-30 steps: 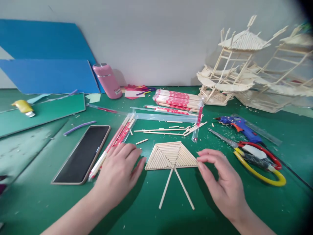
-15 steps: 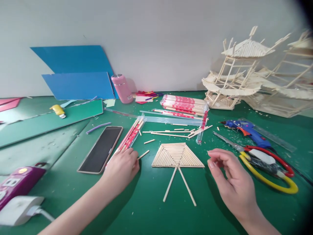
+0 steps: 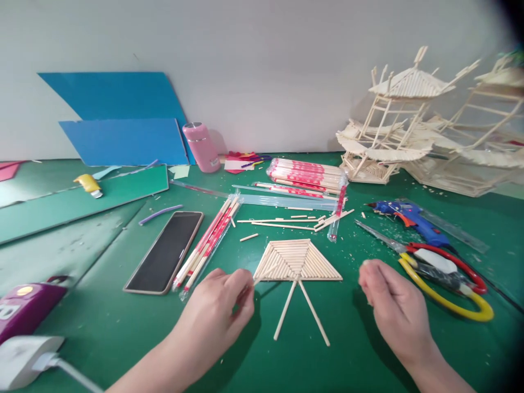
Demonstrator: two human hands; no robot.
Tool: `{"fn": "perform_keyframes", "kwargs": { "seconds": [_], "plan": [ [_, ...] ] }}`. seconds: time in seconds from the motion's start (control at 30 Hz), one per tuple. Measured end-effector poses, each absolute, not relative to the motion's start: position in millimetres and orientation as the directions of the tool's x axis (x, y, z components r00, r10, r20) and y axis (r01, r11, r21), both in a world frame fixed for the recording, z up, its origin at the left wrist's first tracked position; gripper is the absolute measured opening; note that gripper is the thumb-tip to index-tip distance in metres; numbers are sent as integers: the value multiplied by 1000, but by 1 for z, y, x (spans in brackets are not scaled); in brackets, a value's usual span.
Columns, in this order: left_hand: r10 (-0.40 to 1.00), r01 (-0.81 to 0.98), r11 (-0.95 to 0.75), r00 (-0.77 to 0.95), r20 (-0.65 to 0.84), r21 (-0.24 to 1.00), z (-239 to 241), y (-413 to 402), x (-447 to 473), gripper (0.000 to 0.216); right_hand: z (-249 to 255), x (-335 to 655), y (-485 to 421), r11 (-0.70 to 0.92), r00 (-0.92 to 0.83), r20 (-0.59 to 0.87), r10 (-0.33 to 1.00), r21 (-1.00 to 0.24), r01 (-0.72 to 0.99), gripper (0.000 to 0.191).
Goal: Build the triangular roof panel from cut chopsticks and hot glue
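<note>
The left hand point(image 3: 221, 311) pinches a slim pale wooden stick point(image 3: 269, 271) near a trapezoidal wooden-stick panel point(image 3: 317, 262), apparently for fitting, demanding alignment; the right hand point(image 3: 397, 311) is curled, contents unclear.

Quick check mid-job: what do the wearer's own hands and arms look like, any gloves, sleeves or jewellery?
The left hand and right hand are ungloved. Both forearms are bare as far as the frame shows. No watch, bracelet or ring is visible, though some fingers are partly hidden.
</note>
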State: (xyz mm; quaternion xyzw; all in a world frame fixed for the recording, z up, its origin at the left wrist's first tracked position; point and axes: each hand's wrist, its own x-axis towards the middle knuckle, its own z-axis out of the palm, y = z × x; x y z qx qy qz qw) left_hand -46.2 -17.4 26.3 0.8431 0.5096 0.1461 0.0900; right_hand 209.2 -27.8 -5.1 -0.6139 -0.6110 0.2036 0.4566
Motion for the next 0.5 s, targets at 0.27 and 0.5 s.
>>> {"fn": "perform_keyframes", "kwargs": {
  "seconds": [0.27, 0.5],
  "plan": [
    [884, 710, -388, 466, 21, 588, 35, -7, -38, 19, -8, 217, -15, 144, 290, 335, 896, -839, 525, 23],
    [868, 647, -403, 495, 46, 647, 40, -2, -30, 18, 9, 218, -10, 149, 121, 283, 951, -767, 624, 20]
  ]
}}
